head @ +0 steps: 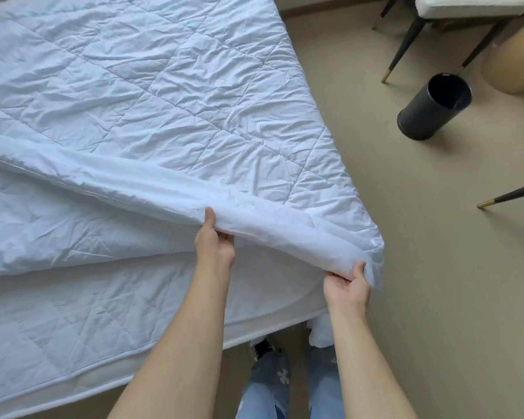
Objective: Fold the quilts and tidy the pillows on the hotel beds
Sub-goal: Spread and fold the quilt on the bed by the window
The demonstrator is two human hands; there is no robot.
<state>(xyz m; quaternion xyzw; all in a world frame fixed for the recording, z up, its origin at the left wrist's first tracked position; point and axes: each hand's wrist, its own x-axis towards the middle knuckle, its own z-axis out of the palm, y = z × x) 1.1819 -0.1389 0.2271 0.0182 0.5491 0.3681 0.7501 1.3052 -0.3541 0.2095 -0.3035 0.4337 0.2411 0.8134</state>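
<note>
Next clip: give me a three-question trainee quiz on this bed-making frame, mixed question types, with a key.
1. True or false: both hands grip the same folded edge of the quilt.
2. Which hand is nearest the quilt's corner at the bed's edge? A) left hand B) right hand C) neither hand
3. Fill in: the black cylindrical thing on the floor right of the bed is a ____.

Key: 1 true; 2 B; 3 waste bin
</note>
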